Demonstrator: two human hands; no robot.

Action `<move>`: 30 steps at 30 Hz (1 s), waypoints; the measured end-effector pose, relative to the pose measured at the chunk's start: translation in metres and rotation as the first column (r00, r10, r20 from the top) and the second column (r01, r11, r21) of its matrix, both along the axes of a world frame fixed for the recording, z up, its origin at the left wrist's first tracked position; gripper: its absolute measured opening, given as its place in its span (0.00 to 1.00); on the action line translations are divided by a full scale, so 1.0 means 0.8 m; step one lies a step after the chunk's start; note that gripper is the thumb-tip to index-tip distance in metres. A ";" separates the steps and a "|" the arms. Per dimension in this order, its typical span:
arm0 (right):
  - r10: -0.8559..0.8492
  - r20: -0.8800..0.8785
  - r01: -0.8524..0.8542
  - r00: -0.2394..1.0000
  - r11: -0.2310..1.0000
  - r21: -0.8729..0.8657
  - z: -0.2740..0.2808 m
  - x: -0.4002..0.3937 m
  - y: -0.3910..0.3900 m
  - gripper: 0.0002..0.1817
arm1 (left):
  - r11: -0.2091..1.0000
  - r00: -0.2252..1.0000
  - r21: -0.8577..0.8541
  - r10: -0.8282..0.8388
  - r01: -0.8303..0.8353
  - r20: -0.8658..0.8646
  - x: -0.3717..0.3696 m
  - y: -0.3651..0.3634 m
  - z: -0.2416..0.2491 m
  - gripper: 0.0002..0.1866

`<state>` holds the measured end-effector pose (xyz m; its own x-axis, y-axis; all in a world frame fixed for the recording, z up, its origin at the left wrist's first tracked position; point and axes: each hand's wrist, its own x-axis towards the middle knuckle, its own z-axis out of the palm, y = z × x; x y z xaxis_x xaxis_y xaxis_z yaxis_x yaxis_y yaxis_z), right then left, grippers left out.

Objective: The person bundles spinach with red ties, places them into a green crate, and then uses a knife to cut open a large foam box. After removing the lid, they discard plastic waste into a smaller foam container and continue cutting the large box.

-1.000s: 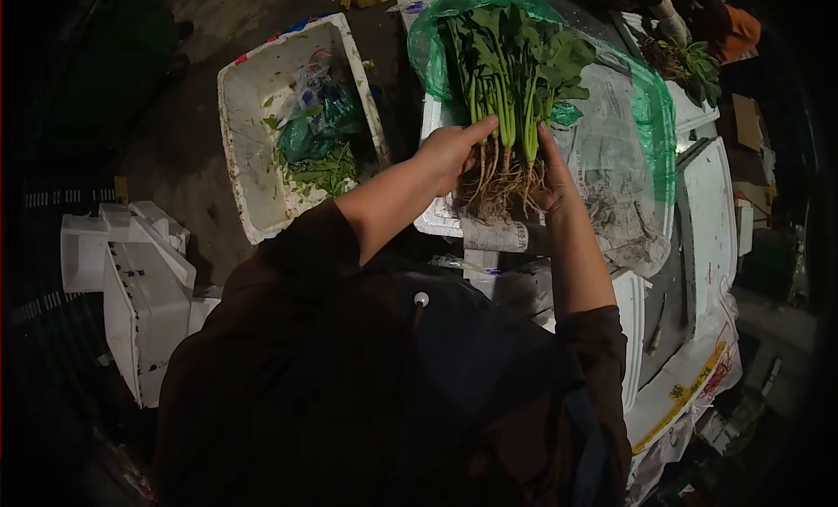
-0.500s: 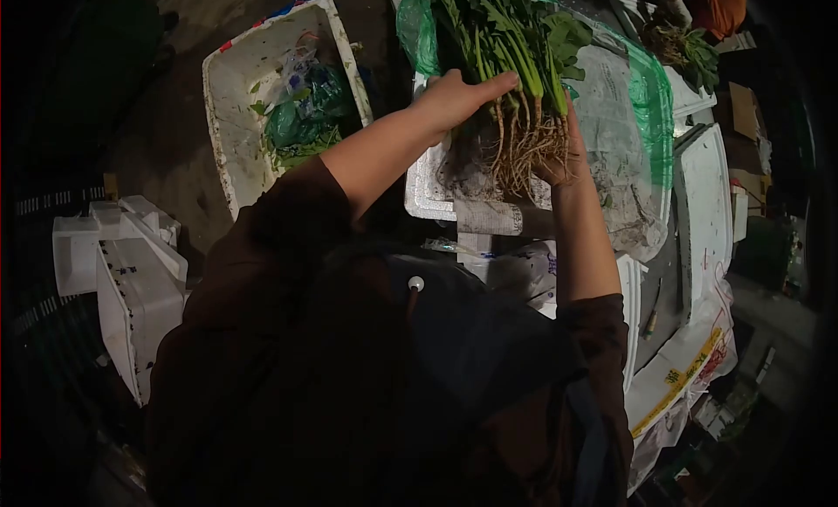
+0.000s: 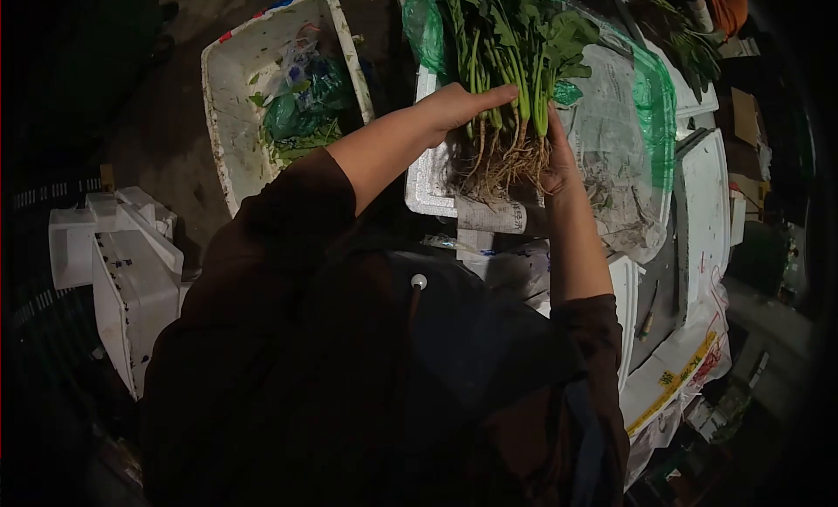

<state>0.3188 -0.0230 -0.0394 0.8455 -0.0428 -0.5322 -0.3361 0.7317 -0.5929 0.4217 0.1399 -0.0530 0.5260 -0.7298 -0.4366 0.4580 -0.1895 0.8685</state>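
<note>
A bunch of leafy greens (image 3: 515,58) with long stems and tangled brown roots is held between my two hands, leaves pointing away from me. My left hand (image 3: 463,106) grips it from the left, thumb across the stems, other fingers mostly hidden. From the right, my right hand (image 3: 561,158) closes on the stem bases and roots. Beneath lies a white foam box (image 3: 425,188) lined with a green plastic bag (image 3: 650,97) and soiled newspaper (image 3: 604,97).
At the left, a foam box (image 3: 218,132) holds plastic bags and leaf scraps. White foam containers (image 3: 131,289) stand lower left. Another person's orange clothing (image 3: 729,8) shows at upper right beside more greens (image 3: 690,49). Foam lids (image 3: 705,219) line the right.
The bunch has shifted slightly down and right, and its roots hang lower over the box edge. The greens at upper right now look more spread out, with their roots no longer visible.
</note>
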 end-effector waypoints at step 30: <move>-0.048 -0.096 -0.032 0.994 0.720 -0.693 0.211 -0.134 0.024 0.29 | 0.835 0.777 -0.540 -0.411 0.110 -0.478 -0.140 -0.026 0.106 0.44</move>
<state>0.2119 -0.0040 0.1297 0.7876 -0.4398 -0.4316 -0.4184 0.1326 -0.8985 0.3100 0.1192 0.0316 0.0578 -0.9854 -0.1600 0.8737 -0.0276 0.4857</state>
